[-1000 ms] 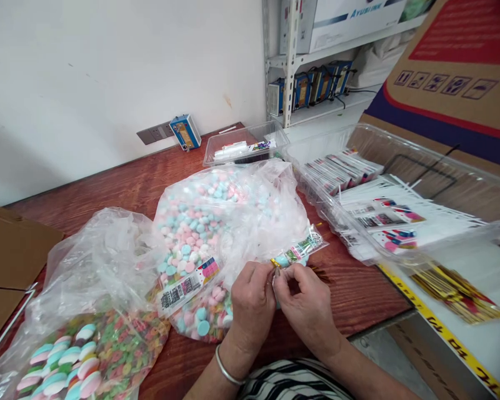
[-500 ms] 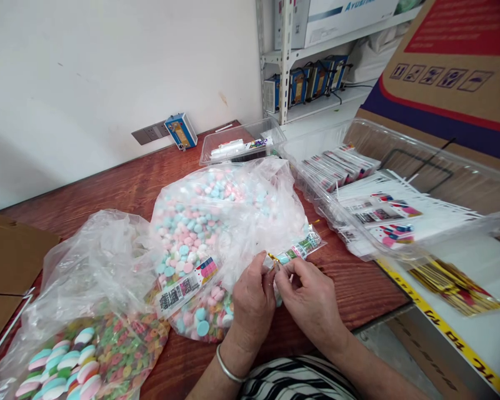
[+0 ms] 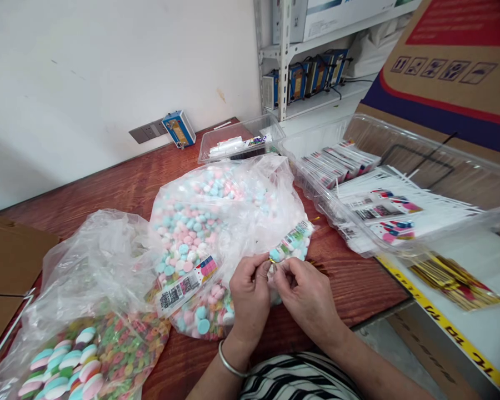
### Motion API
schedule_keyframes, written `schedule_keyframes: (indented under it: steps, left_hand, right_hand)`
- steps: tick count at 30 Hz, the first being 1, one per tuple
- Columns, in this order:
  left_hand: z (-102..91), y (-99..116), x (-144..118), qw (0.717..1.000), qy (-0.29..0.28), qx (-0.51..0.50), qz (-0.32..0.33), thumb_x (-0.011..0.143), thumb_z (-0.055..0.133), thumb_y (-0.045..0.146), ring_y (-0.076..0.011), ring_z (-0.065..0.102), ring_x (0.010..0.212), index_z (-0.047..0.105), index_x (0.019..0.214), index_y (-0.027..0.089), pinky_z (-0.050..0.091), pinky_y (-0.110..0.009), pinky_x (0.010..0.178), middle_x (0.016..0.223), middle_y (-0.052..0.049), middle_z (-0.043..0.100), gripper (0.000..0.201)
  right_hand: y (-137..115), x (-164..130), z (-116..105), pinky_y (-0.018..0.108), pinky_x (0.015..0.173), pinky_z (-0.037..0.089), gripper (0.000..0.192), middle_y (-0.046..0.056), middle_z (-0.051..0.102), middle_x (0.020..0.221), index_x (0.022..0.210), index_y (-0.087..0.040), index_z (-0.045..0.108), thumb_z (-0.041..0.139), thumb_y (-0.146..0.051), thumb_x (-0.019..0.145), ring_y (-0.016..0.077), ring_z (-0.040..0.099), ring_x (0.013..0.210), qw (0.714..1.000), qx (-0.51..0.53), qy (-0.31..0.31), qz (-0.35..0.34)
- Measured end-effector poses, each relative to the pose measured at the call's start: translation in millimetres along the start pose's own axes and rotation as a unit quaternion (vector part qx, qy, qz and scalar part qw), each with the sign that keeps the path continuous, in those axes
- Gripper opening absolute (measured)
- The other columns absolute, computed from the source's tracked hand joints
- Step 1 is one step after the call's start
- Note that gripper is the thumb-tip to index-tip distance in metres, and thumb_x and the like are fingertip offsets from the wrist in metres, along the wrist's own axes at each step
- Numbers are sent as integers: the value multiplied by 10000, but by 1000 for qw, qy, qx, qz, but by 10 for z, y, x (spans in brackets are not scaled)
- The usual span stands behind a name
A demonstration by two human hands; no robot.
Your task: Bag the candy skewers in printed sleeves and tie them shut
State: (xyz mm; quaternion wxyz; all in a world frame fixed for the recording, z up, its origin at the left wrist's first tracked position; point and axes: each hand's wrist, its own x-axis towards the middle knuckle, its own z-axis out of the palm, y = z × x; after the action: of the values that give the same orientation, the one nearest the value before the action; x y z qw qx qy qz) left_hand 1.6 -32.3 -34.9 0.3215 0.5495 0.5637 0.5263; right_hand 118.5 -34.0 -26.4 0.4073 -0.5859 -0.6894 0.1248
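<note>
My left hand [image 3: 251, 297] and my right hand [image 3: 306, 289] meet above the table's front, both closed with thumbs and forefingers pinching. Between the fingertips is a gold twist tie [image 3: 271, 260], at the gathered neck of a small clear candy bag [image 3: 290, 243]. Pale marshmallows and a printed label show in that bag, which points away to the right. Behind it lies a big clear sack of pink, blue and white marshmallows [image 3: 195, 211]. On the sack's front rests a flat printed packet [image 3: 187, 285], left of my left hand.
At left lies a clear sack of striped marshmallows and ring-shaped candies [image 3: 120, 350]. A clear tray [image 3: 358, 222] holds printed packets and white sticks; a smaller tray [image 3: 208, 145] stands behind. Gold twist ties [image 3: 454, 280] lie bundled at right. A cardboard box [image 3: 16, 255] borders the left.
The small candy bag has turned more upright and its marshmallows show more plainly. My fingers still pinch at its neck, a little further left. The view has shifted slightly.
</note>
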Motion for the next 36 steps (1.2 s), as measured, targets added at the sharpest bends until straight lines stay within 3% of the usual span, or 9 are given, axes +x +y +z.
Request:
schedule_keyframes:
  steps: [2,4,7,11,16,21,24,29,36]
  left_hand:
    - [48,28,24,972,2,-174,-156,842,649,246,-101,552,626,708,906,177,453,-207,608,686,0,616,111]
    - [88,51,46,899,-16,-347,-265,800,697,269,-65,454,514,673,833,149,380,-169,510,575,38,521,128]
    - [114,82,66,808,-37,-486,-331,730,768,237,-40,413,492,600,729,126,344,-143,484,570,43,499,201]
    - [133,102,63,774,-31,-526,-352,673,812,186,-20,381,470,572,736,127,332,-123,471,561,60,484,255]
    - [116,26,54,851,-64,-437,-283,742,761,332,-38,349,429,613,846,147,300,-143,441,485,82,444,258]
    - [-78,-25,80,988,-109,-85,-64,846,627,318,-102,507,553,695,947,178,423,-223,554,641,7,602,185]
    - [-139,12,63,997,-65,35,21,864,590,279,-127,563,664,694,910,189,452,-247,643,766,-23,657,145]
    - [-71,65,17,991,-63,-68,-97,897,558,321,-97,495,550,634,900,169,413,-217,547,637,26,573,170]
    - [22,34,-2,980,-9,-159,-120,858,628,334,-88,482,533,621,911,159,410,-208,520,614,43,545,184]
  right_hand:
    - [17,-9,46,262,595,405,233,11,607,618,669,-216,512,519,-244,900,163,569,588,999,40,-3,19]
    - [33,-3,78,257,597,435,228,13,632,652,685,-219,526,521,-270,907,162,589,608,992,104,-27,65]
    - [50,35,82,246,597,477,133,5,651,711,793,-216,569,581,-317,880,155,611,627,971,189,-35,140]
    - [50,104,36,258,647,512,150,28,676,822,922,-197,620,621,-326,846,165,634,706,953,257,-44,153]
    - [21,159,-62,254,599,481,173,5,629,680,735,-193,588,541,-280,877,153,584,635,939,296,-88,148]
    - [39,160,-111,245,601,435,166,-17,585,661,705,-199,535,538,-247,864,138,531,626,956,257,-95,110]
    - [59,139,-83,239,597,429,180,-19,565,667,708,-200,519,531,-264,876,135,518,633,948,278,-107,110]
    - [29,122,-44,242,588,463,209,-21,578,652,745,-192,555,527,-328,902,134,539,607,903,379,-132,157]
    - [-79,117,-35,229,582,483,171,-9,608,692,758,-192,604,605,-320,872,139,575,625,918,354,-78,161]
